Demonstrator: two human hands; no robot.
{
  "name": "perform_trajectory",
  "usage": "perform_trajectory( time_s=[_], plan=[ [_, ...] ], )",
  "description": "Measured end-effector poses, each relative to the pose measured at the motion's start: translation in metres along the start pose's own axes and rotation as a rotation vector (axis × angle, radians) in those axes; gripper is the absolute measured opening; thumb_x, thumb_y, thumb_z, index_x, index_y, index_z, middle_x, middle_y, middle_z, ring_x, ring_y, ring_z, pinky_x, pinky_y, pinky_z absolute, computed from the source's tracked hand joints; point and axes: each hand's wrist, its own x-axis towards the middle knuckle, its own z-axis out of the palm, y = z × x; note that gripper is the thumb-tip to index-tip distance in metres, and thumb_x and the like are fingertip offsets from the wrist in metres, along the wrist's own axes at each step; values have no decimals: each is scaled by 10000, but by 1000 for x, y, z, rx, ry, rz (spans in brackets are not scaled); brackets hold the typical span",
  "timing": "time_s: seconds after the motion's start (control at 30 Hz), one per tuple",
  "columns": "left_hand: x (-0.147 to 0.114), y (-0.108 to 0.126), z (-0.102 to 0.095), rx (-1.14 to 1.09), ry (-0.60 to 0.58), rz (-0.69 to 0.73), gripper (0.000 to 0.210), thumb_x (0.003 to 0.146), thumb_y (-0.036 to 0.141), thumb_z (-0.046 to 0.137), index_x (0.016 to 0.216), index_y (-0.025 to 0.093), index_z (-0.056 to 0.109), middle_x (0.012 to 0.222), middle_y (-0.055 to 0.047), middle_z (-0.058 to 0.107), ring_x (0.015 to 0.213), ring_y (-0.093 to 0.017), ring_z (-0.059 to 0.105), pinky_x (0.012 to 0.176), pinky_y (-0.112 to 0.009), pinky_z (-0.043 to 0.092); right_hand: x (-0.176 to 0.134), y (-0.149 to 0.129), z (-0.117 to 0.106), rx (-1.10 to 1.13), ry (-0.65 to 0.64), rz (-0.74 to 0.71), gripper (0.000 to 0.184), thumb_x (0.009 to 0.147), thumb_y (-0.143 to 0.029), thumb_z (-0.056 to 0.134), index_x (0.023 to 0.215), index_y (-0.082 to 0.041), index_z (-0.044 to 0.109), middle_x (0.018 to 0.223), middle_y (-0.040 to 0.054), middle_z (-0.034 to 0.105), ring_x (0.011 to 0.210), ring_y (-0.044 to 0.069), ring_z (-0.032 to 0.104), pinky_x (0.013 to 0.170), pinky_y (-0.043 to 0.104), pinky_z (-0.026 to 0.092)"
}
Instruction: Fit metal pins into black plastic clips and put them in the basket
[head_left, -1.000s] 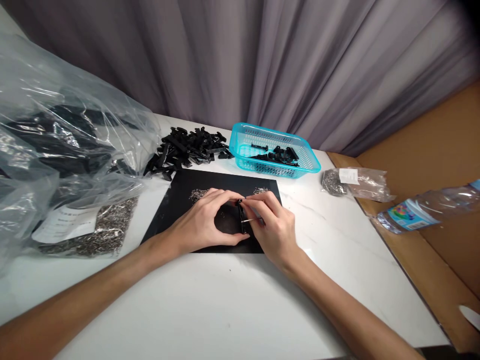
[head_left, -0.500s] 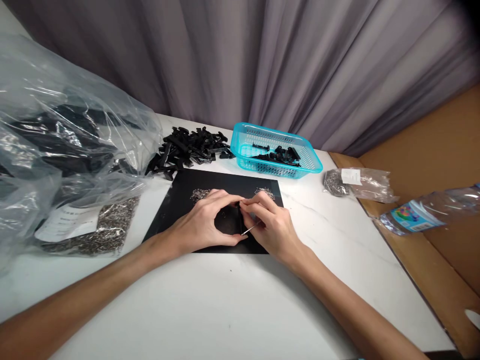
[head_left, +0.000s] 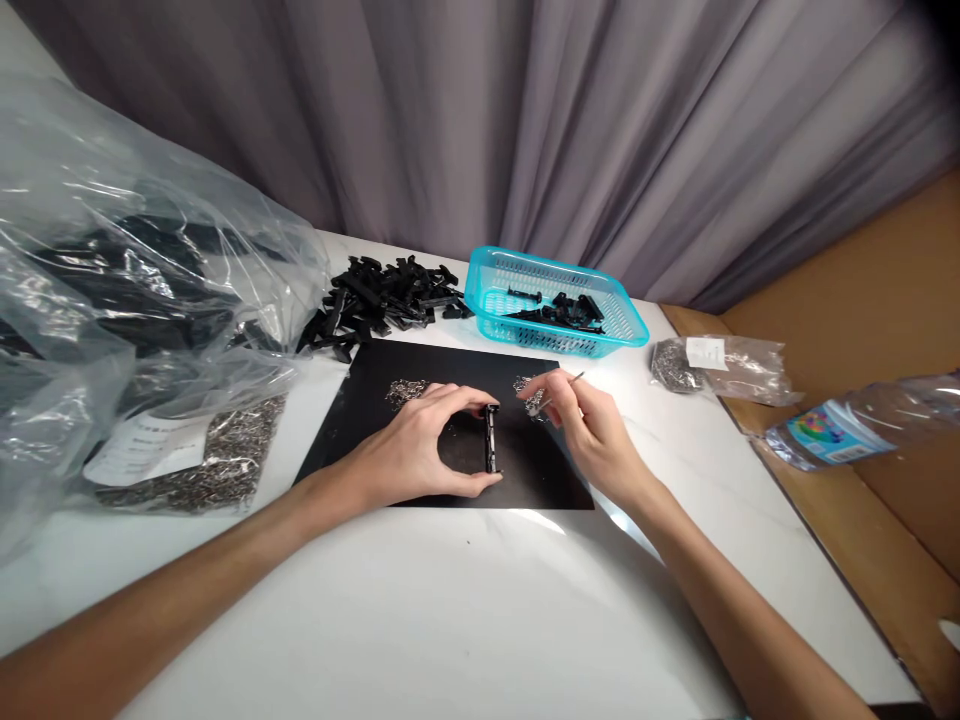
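My left hand (head_left: 420, 445) grips a narrow black plastic part (head_left: 491, 440) by its two ends, between thumb and fingers, above a black mat (head_left: 450, 360). In my right hand (head_left: 589, 415) is a thin metal rod-like tool (head_left: 576, 379), its exact kind unclear. The fingertips of that hand are at the right pile of small metal pieces (head_left: 534, 392), to the right of the plastic part. Another pile of small metal pieces (head_left: 405, 393) lies on the mat beyond my left hand.
Behind the mat stand a heap of black plastic parts (head_left: 390, 295) and a blue basket (head_left: 559, 345) holding similar parts. Plastic bags (head_left: 187, 460) with metal pieces lie left; a small bag (head_left: 679, 368) and a bottle (head_left: 840, 430) are at right, by cardboard (head_left: 855, 300).
My right hand has moved away from the black plastic part, right to the pile of metal pieces, taking the thin tool along. The left hand still holds the part, now turned slightly.
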Motion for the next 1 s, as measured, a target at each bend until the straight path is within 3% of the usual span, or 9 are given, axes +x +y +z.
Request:
perform_trajectory(
  time_s=[0.1, 0.2, 0.77, 1.0],
  plan=[
    [0, 0, 0, -1, 3, 6, 620, 689, 355, 866, 1242, 213, 623, 1114, -59, 723, 1066, -268, 679, 973, -424, 549, 0, 0, 5, 261, -15, 77, 407, 1054, -490, 520, 909, -180, 740, 746, 19, 641, 620, 131, 586, 591, 282, 523],
    [-1, 1, 1, 0, 4, 1, 616, 690, 353, 868, 1233, 207, 617, 1121, -62, 718, 1068, -268, 673, 976, -423, 548, -1, 0, 11, 376, -9, 68, 347, 1025, -467, 589, 931, -178, 756, 827, 43, 708, 686, 140, 656, 626, 280, 569],
    [0, -1, 1, 4, 10, 19, 605, 693, 351, 873, 1222, 212, 614, 1079, -56, 699, 1048, -266, 662, 942, -411, 563, -2, 6, 19, 393, -69, 60, 311, 1040, -394, 578, 1008, -173, 795, 872, 58, 741, 724, 139, 662, 674, 295, 579],
    [0, -4, 2, -9, 42, 22, 597, 687, 318, 872, 1224, 216, 632, 1042, -45, 694, 1004, -251, 671, 905, -387, 569, -1, 3, 19, 401, -106, 75, 360, 1033, -452, 573, 1022, -178, 807, 851, 55, 745, 715, 148, 661, 676, 302, 585]
  ],
)
